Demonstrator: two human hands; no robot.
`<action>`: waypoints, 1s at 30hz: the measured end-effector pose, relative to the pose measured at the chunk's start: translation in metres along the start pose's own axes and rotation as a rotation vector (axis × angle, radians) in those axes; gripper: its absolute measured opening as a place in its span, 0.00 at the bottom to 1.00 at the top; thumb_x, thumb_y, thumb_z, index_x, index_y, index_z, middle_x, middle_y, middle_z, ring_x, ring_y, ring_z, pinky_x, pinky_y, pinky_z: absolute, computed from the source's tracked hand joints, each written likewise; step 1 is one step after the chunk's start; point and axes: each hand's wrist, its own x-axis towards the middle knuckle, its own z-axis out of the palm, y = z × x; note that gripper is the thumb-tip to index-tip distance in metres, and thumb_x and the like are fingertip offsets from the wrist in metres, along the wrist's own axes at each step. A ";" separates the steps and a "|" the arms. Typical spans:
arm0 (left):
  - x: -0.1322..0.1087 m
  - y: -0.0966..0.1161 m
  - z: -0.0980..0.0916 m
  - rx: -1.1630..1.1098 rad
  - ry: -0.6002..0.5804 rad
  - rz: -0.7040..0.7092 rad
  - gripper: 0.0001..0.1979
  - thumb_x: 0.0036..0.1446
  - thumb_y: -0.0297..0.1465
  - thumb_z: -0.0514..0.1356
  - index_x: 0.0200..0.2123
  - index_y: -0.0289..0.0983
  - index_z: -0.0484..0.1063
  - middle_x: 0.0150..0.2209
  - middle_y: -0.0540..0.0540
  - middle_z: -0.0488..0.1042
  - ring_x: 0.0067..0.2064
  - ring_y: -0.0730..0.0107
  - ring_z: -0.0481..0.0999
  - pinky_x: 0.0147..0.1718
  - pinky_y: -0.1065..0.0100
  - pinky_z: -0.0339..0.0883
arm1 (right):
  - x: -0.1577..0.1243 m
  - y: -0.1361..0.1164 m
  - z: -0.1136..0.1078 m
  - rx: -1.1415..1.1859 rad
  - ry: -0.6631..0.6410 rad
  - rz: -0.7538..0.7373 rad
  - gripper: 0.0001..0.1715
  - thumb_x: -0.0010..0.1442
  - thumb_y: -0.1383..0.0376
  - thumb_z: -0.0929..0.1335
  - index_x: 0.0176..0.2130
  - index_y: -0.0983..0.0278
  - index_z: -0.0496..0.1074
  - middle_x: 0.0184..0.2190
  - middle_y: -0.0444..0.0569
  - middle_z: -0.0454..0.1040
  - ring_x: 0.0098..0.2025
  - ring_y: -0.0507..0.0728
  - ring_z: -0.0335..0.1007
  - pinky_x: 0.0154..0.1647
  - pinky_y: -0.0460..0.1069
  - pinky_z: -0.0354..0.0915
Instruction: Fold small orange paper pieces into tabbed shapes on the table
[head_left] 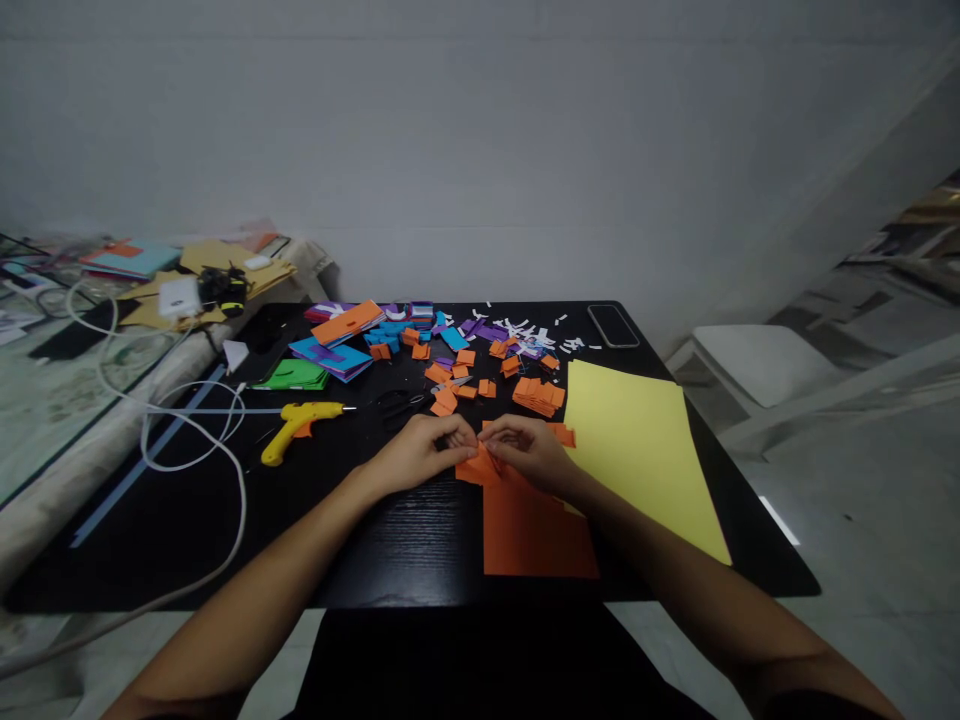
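My left hand (pixel 424 452) and my right hand (pixel 529 452) meet over the middle of the black table (pixel 187 520). Both pinch a small orange paper piece (pixel 478 464) between their fingertips. It lies at the top corner of a larger orange sheet (pixel 536 535) on the table in front of me. Black scissors (pixel 405 402) lie just beyond my left hand. A stack of folded orange pieces (pixel 538 395) sits beyond my right hand, with several loose orange pieces (pixel 450 375) scattered nearby.
A yellow sheet (pixel 637 450) lies at the right. A yellow glue gun (pixel 296 422) with a white cable (pixel 225 470) lies at the left. Blue, purple and green paper (pixel 330 355) and white scraps fill the far side, beside a phone (pixel 613 325). A cluttered side table (pixel 60 380) stands left.
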 end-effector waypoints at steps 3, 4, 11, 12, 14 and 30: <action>0.000 -0.002 0.000 -0.010 0.013 0.004 0.07 0.62 0.34 0.64 0.37 0.35 0.77 0.32 0.49 0.78 0.35 0.72 0.76 0.37 0.73 0.69 | -0.001 0.000 -0.001 -0.019 -0.020 -0.072 0.10 0.56 0.66 0.71 0.40 0.64 0.78 0.34 0.48 0.79 0.36 0.54 0.76 0.40 0.50 0.71; 0.000 -0.003 0.000 -0.014 0.020 0.004 0.07 0.62 0.34 0.64 0.37 0.35 0.77 0.32 0.49 0.78 0.35 0.72 0.76 0.38 0.72 0.69 | -0.001 -0.001 -0.002 -0.033 -0.027 -0.100 0.10 0.56 0.67 0.71 0.41 0.64 0.78 0.34 0.48 0.79 0.37 0.54 0.76 0.41 0.50 0.71; 0.001 -0.008 0.001 -0.070 0.059 -0.015 0.09 0.62 0.36 0.65 0.37 0.35 0.77 0.32 0.49 0.77 0.34 0.72 0.76 0.37 0.72 0.69 | -0.004 -0.008 -0.001 -0.180 -0.015 -0.225 0.08 0.58 0.67 0.70 0.41 0.63 0.77 0.35 0.47 0.79 0.36 0.54 0.75 0.40 0.50 0.71; 0.001 -0.008 0.001 -0.078 0.058 -0.020 0.10 0.62 0.36 0.65 0.37 0.35 0.77 0.32 0.49 0.77 0.34 0.72 0.76 0.37 0.72 0.69 | -0.004 -0.007 -0.001 -0.199 -0.009 -0.235 0.07 0.59 0.66 0.71 0.40 0.63 0.77 0.35 0.47 0.79 0.36 0.55 0.75 0.39 0.49 0.71; 0.001 -0.008 0.002 -0.101 0.058 -0.027 0.10 0.61 0.37 0.65 0.38 0.35 0.76 0.32 0.49 0.77 0.34 0.72 0.75 0.36 0.72 0.68 | -0.004 -0.006 0.001 -0.246 0.005 -0.258 0.06 0.60 0.64 0.71 0.40 0.63 0.77 0.33 0.47 0.79 0.35 0.55 0.75 0.38 0.49 0.70; -0.002 -0.009 -0.002 -0.157 -0.117 -0.065 0.11 0.61 0.33 0.65 0.43 0.37 0.69 0.34 0.49 0.81 0.35 0.70 0.81 0.36 0.71 0.69 | -0.003 -0.005 -0.002 -0.350 -0.171 -0.462 0.17 0.54 0.76 0.71 0.41 0.60 0.78 0.41 0.48 0.72 0.42 0.56 0.71 0.44 0.51 0.69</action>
